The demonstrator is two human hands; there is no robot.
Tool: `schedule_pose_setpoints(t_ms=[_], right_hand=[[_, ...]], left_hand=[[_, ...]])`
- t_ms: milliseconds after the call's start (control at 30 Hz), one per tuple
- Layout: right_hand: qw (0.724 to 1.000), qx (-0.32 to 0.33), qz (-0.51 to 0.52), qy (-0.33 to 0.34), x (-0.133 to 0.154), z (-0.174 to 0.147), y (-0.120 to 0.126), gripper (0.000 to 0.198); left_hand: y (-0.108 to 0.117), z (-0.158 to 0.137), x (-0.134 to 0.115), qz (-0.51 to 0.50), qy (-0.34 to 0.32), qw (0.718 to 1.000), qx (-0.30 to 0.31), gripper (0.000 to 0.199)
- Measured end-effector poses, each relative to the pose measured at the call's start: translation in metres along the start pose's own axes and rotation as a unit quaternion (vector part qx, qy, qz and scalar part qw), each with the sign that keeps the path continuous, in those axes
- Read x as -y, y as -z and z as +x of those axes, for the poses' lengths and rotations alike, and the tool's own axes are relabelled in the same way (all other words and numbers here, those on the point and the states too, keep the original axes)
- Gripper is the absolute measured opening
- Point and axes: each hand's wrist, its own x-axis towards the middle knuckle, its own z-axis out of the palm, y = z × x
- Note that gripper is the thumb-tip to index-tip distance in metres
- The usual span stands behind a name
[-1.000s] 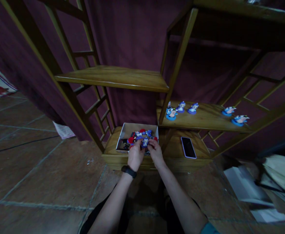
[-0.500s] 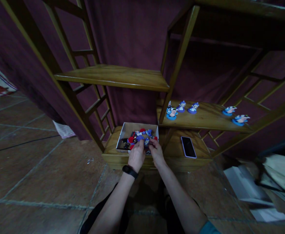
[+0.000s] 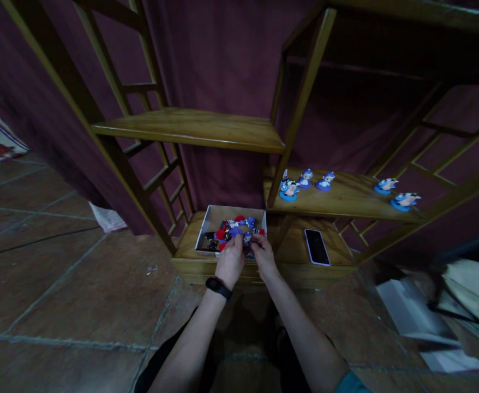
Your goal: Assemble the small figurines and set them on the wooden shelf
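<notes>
A small purple-and-white figurine (image 3: 246,238) is held between my two hands, over the front right of a shallow cardboard box (image 3: 210,220). My left hand (image 3: 231,260) grips it from the left, and a dark band circles that wrist. From the right side the fingers of my right hand (image 3: 263,254) close on the same figurine. Inside the box lies a jumble of red, black, blue and purple figurines (image 3: 224,233). My fingers partly cover the box's front edge and some pieces in it.
The box rests on the low board of a wooden display shelf (image 3: 190,128). A phone (image 3: 317,246) lies on that board to the right. Several figurines (image 3: 325,181) stand on the right-hand shelf above it. White packaging (image 3: 413,311) is on the tiled floor at right.
The figurine between my fingers has turned slightly. Both hands stay in nearly the same place over the box.
</notes>
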Motion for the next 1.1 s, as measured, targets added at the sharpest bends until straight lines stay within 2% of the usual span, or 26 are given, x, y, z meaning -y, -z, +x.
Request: schedule_pose_setpoints(t_ms=[233,733,1100], right_hand=[[1.0,-0.006,0.003,-0.029,-0.005,0.002,0.004,0.025],[0.997,-0.027,0.056,-0.05,0.014,-0.009,0.0,0.019],[0.992,-0.02,0.104,-0.071,0.005,-0.005,0.006,0.021]], left_hand=[[0.003,0.0,-0.004,0.023,-0.015,0.999,0.02,0.043],[0.005,-0.001,-0.007,0.028,-0.019,0.999,0.026,0.043],[0.003,-0.001,-0.006,0.03,-0.034,0.999,0.029,0.046]])
